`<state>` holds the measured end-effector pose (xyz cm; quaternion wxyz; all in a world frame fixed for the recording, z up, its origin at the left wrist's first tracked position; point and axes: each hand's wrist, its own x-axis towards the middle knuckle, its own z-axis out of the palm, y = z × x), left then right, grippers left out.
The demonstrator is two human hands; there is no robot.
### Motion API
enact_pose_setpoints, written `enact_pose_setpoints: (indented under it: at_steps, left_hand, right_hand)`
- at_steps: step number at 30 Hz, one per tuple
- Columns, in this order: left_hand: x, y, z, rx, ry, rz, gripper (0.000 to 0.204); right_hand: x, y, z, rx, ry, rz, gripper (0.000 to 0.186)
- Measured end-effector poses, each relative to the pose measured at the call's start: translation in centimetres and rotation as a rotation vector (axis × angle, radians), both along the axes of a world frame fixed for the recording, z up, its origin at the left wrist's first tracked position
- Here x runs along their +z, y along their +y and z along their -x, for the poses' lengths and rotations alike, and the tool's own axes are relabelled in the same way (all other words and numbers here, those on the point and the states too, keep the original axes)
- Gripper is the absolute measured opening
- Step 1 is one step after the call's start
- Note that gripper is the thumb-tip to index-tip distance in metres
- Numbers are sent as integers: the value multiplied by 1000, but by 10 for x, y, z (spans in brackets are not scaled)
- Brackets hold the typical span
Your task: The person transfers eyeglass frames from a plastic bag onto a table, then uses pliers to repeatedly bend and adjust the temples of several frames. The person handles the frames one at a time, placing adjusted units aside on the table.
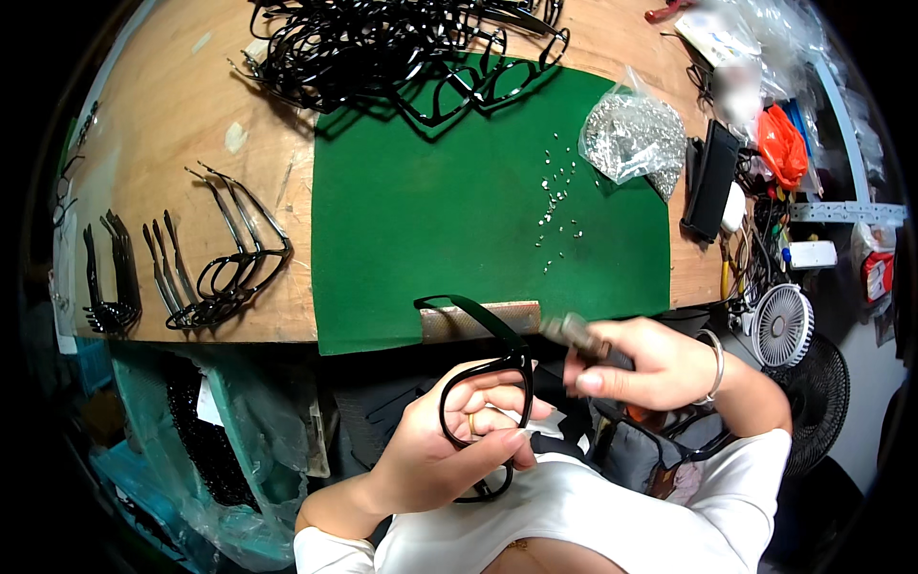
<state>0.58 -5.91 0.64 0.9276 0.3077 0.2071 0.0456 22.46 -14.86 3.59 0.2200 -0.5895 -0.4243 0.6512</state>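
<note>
My left hand (pixel 421 454) is closed around a black eyeglass frame (pixel 526 381), holding it in front of my body below the table edge. One temple of the frame sticks up and to the left, over the edge of the green mat (pixel 421 220). To the right, my right hand (pixel 655 364) grips a short metal tool (pixel 574 335), its tip pointing left and close to the frame. Motion blurs the tool, so its exact kind does not show. Behind the temple, a light brown block (pixel 478 322) lies at the mat's front edge.
A large heap of black eyeglass frames (pixel 354 57) lies at the back. More frames (pixel 239 273) stand at the left. Small silvery pieces (pixel 548 203) are scattered near a clear bag (pixel 626 134) full of them. A black case (pixel 710 182) and a white fan (pixel 782 325) are at the right.
</note>
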Motion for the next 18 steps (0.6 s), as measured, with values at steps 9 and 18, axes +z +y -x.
enact_pose_setpoints:
  at_steps: [9,18]
  left_hand:
    - [1,-4,-5,-48,36,8,39]
    - [-1,-15,-11,-2,69,-68,42]
  right_hand:
    - [6,10,0,242,-91,-66,38]
    - [-3,1,10,217,-539,-224,36]
